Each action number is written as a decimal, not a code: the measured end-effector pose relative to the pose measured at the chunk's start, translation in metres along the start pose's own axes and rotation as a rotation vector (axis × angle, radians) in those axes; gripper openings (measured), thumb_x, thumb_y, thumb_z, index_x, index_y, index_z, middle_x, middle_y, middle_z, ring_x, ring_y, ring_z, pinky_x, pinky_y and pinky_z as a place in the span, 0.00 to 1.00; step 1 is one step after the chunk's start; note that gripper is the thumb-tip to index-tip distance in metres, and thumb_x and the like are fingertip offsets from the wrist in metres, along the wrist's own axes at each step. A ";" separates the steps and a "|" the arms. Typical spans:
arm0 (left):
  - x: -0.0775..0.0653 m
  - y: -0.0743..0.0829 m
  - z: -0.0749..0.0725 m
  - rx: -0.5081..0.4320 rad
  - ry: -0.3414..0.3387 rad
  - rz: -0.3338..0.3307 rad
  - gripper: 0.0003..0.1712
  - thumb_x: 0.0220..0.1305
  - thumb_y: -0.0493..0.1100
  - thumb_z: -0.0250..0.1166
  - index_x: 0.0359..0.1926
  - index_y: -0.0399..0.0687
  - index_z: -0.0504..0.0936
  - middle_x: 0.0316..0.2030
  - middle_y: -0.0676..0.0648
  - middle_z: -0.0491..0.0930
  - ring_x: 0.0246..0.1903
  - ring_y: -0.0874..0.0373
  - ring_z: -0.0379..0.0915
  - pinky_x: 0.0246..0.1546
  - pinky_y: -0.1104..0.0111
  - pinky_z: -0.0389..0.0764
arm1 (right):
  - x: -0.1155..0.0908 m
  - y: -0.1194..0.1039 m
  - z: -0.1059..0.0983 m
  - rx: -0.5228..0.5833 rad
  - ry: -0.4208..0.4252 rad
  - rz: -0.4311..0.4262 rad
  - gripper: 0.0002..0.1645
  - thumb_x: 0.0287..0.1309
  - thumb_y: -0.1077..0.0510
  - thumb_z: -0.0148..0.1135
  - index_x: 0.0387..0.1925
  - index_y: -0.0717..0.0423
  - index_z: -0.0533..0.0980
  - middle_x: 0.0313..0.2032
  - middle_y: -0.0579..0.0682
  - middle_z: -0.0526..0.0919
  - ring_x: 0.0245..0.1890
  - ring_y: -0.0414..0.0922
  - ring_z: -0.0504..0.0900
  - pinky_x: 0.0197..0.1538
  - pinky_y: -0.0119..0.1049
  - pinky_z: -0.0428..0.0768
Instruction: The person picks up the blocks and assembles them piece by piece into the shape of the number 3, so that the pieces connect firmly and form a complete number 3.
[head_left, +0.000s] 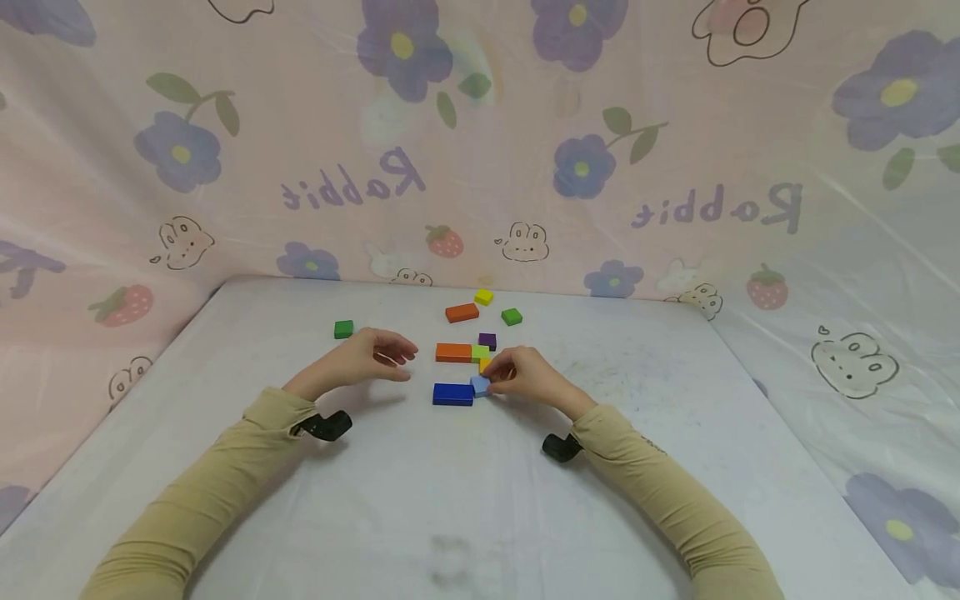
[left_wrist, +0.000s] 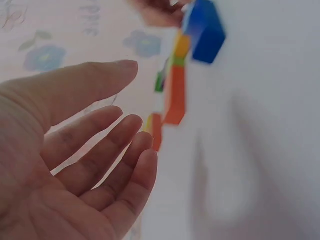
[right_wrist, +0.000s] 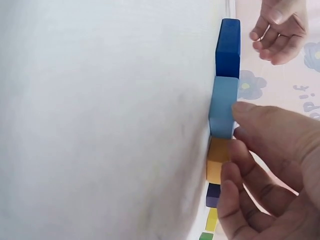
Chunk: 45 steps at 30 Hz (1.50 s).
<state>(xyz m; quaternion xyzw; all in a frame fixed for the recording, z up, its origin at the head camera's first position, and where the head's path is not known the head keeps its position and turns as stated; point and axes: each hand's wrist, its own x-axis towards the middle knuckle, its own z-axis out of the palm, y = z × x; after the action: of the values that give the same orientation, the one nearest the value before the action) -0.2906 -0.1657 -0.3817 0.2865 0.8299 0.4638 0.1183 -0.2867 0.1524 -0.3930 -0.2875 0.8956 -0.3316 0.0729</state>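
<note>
My right hand [head_left: 528,379] has its thumb and forefinger on a light blue block [head_left: 480,386], pinching it; the right wrist view shows the thumb against that block [right_wrist: 222,105]. A dark blue long block [head_left: 453,395] touches the light blue one on its left. Beyond it a yellow-orange block [right_wrist: 217,160] is partly covered by my right fingers. Farther back, an orange long block [head_left: 453,352] meets a light green block [head_left: 480,352], with a purple block [head_left: 487,342] behind. My left hand [head_left: 367,357] hovers left of the blocks, holding nothing, fingers apart and slightly bent.
Toward the back lie an orange-red block [head_left: 462,312], a yellow block [head_left: 483,297] and a green block [head_left: 512,317]. Another green block [head_left: 343,329] lies beyond my left hand. A patterned curtain [head_left: 480,167] hangs behind the white tabletop [head_left: 450,492].
</note>
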 end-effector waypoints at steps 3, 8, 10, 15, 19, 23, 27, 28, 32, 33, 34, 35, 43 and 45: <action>-0.004 0.000 -0.015 -0.003 0.055 -0.004 0.27 0.54 0.40 0.73 0.54 0.35 0.77 0.49 0.33 0.78 0.49 0.39 0.75 0.49 0.62 0.77 | 0.000 0.000 0.000 0.001 -0.003 0.005 0.12 0.50 0.63 0.72 0.40 0.59 0.83 0.32 0.46 0.81 0.31 0.42 0.75 0.36 0.31 0.76; -0.008 -0.007 -0.043 0.005 0.147 -0.034 0.28 0.54 0.41 0.73 0.55 0.38 0.77 0.52 0.34 0.77 0.51 0.41 0.74 0.48 0.65 0.77 | 0.001 0.001 0.000 0.003 -0.004 0.007 0.12 0.50 0.63 0.72 0.39 0.59 0.84 0.31 0.46 0.81 0.30 0.42 0.75 0.36 0.32 0.77; -0.010 -0.013 -0.055 0.010 0.180 -0.061 0.29 0.54 0.43 0.73 0.57 0.38 0.77 0.53 0.36 0.76 0.52 0.43 0.74 0.48 0.67 0.76 | 0.002 0.002 0.001 0.002 -0.004 0.006 0.12 0.50 0.63 0.72 0.39 0.58 0.84 0.31 0.46 0.81 0.30 0.42 0.75 0.36 0.32 0.77; -0.016 -0.030 -0.076 0.022 0.243 -0.144 0.32 0.58 0.47 0.70 0.61 0.40 0.73 0.56 0.37 0.75 0.54 0.46 0.71 0.51 0.64 0.73 | 0.002 0.003 0.001 -0.004 -0.003 0.004 0.12 0.50 0.62 0.72 0.39 0.58 0.84 0.31 0.45 0.81 0.30 0.42 0.75 0.36 0.32 0.77; -0.019 -0.043 -0.084 0.012 0.278 -0.197 0.33 0.60 0.48 0.68 0.63 0.39 0.71 0.58 0.37 0.73 0.57 0.45 0.68 0.56 0.55 0.68 | 0.001 0.004 0.001 0.005 -0.004 0.007 0.12 0.50 0.62 0.72 0.39 0.58 0.84 0.31 0.45 0.81 0.30 0.42 0.75 0.36 0.32 0.77; -0.022 -0.051 -0.088 0.017 0.314 -0.218 0.35 0.58 0.49 0.70 0.63 0.38 0.70 0.60 0.36 0.71 0.58 0.43 0.67 0.57 0.51 0.66 | 0.001 0.004 0.002 0.013 -0.010 0.014 0.12 0.51 0.62 0.72 0.40 0.58 0.84 0.32 0.45 0.81 0.31 0.42 0.75 0.36 0.31 0.77; -0.022 -0.056 -0.090 0.017 0.324 -0.223 0.37 0.58 0.49 0.70 0.63 0.36 0.69 0.61 0.34 0.69 0.59 0.41 0.65 0.58 0.49 0.65 | 0.002 0.003 0.001 0.017 -0.014 0.014 0.12 0.51 0.62 0.71 0.40 0.59 0.84 0.32 0.46 0.81 0.31 0.42 0.75 0.36 0.31 0.77; -0.022 -0.057 -0.090 0.017 0.326 -0.228 0.38 0.57 0.50 0.70 0.63 0.36 0.69 0.61 0.34 0.69 0.59 0.41 0.65 0.58 0.49 0.65 | 0.001 0.003 0.001 0.017 -0.014 0.015 0.12 0.51 0.62 0.71 0.40 0.59 0.84 0.32 0.46 0.81 0.31 0.42 0.75 0.36 0.31 0.77; -0.018 -0.065 -0.093 0.019 0.329 -0.250 0.40 0.57 0.51 0.70 0.64 0.36 0.68 0.62 0.34 0.68 0.60 0.40 0.64 0.58 0.49 0.65 | 0.001 0.003 0.000 0.006 -0.012 0.019 0.12 0.51 0.62 0.72 0.39 0.58 0.84 0.31 0.45 0.81 0.31 0.42 0.75 0.36 0.32 0.77; -0.017 -0.068 -0.094 0.019 0.329 -0.256 0.40 0.57 0.52 0.70 0.65 0.36 0.68 0.62 0.34 0.68 0.61 0.40 0.63 0.58 0.49 0.65 | 0.001 0.003 0.000 0.004 -0.012 0.022 0.12 0.51 0.62 0.72 0.40 0.58 0.84 0.31 0.45 0.81 0.31 0.42 0.75 0.36 0.32 0.77; -0.016 -0.070 -0.094 0.017 0.329 -0.262 0.40 0.57 0.52 0.70 0.65 0.36 0.68 0.62 0.35 0.67 0.61 0.40 0.63 0.58 0.49 0.64 | 0.002 0.003 0.000 0.003 -0.012 0.023 0.12 0.51 0.62 0.72 0.39 0.58 0.84 0.31 0.45 0.81 0.31 0.42 0.75 0.36 0.32 0.77; -0.015 -0.072 -0.095 0.014 0.327 -0.267 0.40 0.57 0.51 0.70 0.65 0.36 0.67 0.62 0.35 0.67 0.61 0.40 0.63 0.59 0.49 0.64 | 0.002 0.004 0.000 0.002 -0.013 0.025 0.12 0.51 0.61 0.72 0.40 0.58 0.84 0.31 0.45 0.81 0.31 0.43 0.75 0.36 0.32 0.77; -0.013 -0.087 -0.097 -0.027 0.291 -0.259 0.40 0.55 0.45 0.72 0.64 0.33 0.67 0.63 0.33 0.66 0.62 0.39 0.62 0.61 0.49 0.62 | 0.002 0.003 0.001 0.002 -0.015 0.028 0.12 0.51 0.61 0.72 0.40 0.57 0.84 0.32 0.45 0.81 0.31 0.42 0.75 0.37 0.32 0.77; -0.012 -0.089 -0.097 -0.030 0.287 -0.247 0.41 0.54 0.44 0.73 0.64 0.33 0.67 0.62 0.33 0.67 0.61 0.39 0.62 0.61 0.50 0.62 | 0.002 0.003 0.000 0.001 -0.016 0.031 0.12 0.51 0.62 0.72 0.40 0.58 0.84 0.32 0.45 0.81 0.31 0.43 0.75 0.37 0.32 0.77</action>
<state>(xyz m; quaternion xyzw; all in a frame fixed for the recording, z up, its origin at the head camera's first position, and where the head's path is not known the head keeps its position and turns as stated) -0.3582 -0.2767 -0.4052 0.1114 0.8602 0.4941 0.0589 -0.2894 0.1527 -0.3947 -0.2760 0.8992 -0.3286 0.0856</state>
